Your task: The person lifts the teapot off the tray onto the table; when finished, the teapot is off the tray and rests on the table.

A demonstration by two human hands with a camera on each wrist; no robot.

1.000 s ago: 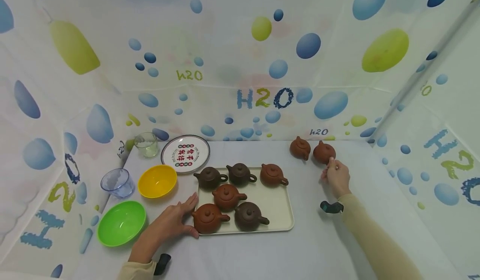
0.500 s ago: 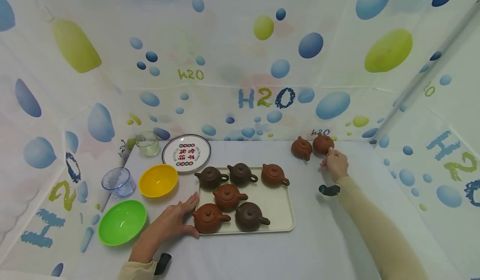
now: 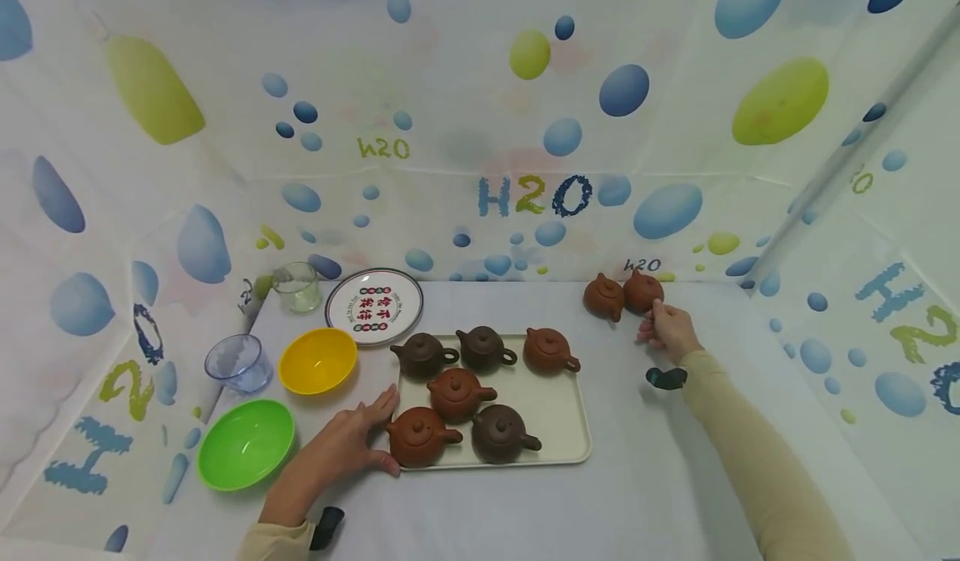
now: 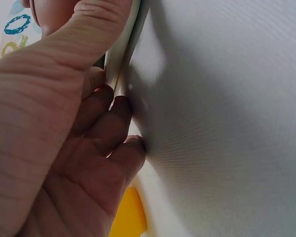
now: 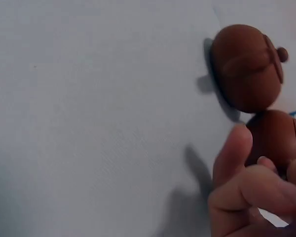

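At the back right, my right hand point(image 3: 670, 333) pinches a reddish-brown teapot point(image 3: 643, 291) at its near side, where the fingers hide the handle. A second reddish-brown teapot point(image 3: 603, 296) stands right beside it; in the right wrist view the held teapot point(image 5: 276, 138) and the other teapot point(image 5: 246, 69) meet. My left hand point(image 3: 341, 444) rests with fingers spread along the left edge of a cream tray point(image 3: 562, 436), thumb by its front corner. On the tray stand three dark brown teapots, one a dark teapot point(image 3: 501, 433) in front, and three reddish-brown ones, including a front-left teapot point(image 3: 418, 438).
Left of the tray are a yellow bowl point(image 3: 318, 363), a green bowl point(image 3: 247, 444), a bluish glass point(image 3: 238, 365) and a clear glass point(image 3: 297, 288). A round plate point(image 3: 408, 294) with red lettering lies behind the tray. A printed curtain point(image 3: 450, 119) encloses the table.
My right hand has moved the reddish-brown teapot back and slightly left, close against its neighbour. The left hand stays at the tray's edge.
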